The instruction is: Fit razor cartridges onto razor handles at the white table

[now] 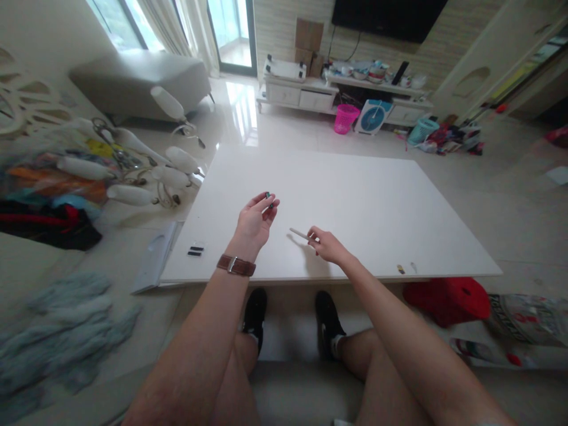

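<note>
My left hand (256, 220), with a brown watch strap on the wrist, hovers palm-up over a low white table (364, 201) and pinches a small dark object (268, 197) at its fingertips. My right hand (325, 244) is closed around a thin white stick (300, 234) that points left toward the other hand. Both hands sit above the near middle of the table, a short gap apart. My knees and black shoes show below the table's front edge.
Two small black pieces (195, 251) lie near the table's left front corner and tiny bits (400, 269) near the right front. A chandelier with white shades (133, 171) rests on the floor at left. A red object (448, 299) lies under the right corner. A TV cabinet (310, 94) stands behind.
</note>
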`<state>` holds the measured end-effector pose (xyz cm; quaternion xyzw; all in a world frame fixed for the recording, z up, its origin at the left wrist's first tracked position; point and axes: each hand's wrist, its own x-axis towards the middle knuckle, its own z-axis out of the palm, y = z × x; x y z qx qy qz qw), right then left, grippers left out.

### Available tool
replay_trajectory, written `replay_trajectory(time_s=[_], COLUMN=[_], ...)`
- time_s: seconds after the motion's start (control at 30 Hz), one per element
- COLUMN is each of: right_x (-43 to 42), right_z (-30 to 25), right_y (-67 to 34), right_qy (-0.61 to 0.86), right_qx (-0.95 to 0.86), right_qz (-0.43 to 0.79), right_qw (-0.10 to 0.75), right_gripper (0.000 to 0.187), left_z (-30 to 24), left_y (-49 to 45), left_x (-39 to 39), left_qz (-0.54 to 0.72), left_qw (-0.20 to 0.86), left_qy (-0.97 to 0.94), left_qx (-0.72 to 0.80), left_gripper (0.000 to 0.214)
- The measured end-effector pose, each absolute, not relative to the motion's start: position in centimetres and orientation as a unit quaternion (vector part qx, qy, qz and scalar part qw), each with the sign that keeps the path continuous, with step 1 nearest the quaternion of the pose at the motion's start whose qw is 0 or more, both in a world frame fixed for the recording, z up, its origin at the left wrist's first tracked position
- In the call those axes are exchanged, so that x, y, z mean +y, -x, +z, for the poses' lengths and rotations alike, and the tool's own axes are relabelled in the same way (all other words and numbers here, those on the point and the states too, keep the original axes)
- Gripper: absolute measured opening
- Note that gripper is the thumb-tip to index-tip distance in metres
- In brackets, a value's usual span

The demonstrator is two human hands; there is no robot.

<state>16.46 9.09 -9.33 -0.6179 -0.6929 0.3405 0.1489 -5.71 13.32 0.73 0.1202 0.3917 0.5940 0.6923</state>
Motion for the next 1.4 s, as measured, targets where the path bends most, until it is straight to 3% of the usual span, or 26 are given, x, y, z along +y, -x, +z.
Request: replay_trajectory(time_s=[0.13,0.3,0.43,0.5,0.7,0.8,0.97,1.13,1.4], right_x=[9.0,8.9,9.2,9.2,8.2,8.2,8.7,9.2,9.5], right_z=[-9.3,-7.4,-6.6,-6.8,-7.4,-7.2,-6.7,-7.5,-9.7], right_y=[-15.9,-16.2,-17.0,-16.9,-14.9,-15.0,-16.2,-16.5,-15.3], right_qy=[0.630,0.515,0.629,0.657,0.532,0.502,0.510,0.642,0.678], right_qx=[-0.689,-0.706,-0.685,-0.672,-0.671,-0.667,-0.678,-0.683,-0.676], right_qz=[0.337,0.486,0.359,0.335,0.507,0.535,0.526,0.343,0.277], right_qw=[0.120,-0.001,0.075,0.066,-0.101,-0.134,-0.058,0.061,0.087], right_gripper=[0.008,0.004,0.017,0.019,0.009,0.003,0.004,0.010,0.012], left_z=[0.7,0.6,0.5,0.5,0.3,0.3,0.4,0.7,0.7], left_y=[5.6,5.5,5.4,5.4,5.2,5.2,5.7,6.6,6.7], left_x=[13.3,13.2,13.1,13.1,13.1,13.0,13.2,13.6,13.5], left_qz=[0.590,0.586,0.584,0.581,0.576,0.575,0.577,0.587,0.586], left_qw=[0.690,0.689,0.689,0.690,0.692,0.694,0.692,0.683,0.681], left_qy=[-0.128,-0.134,-0.138,-0.140,-0.149,-0.153,-0.153,-0.150,-0.151], left_qx=[0.401,0.405,0.406,0.408,0.408,0.405,0.406,0.407,0.412], left_gripper=[0.018,0.019,0.019,0.020,0.020,0.018,0.019,0.020,0.021])
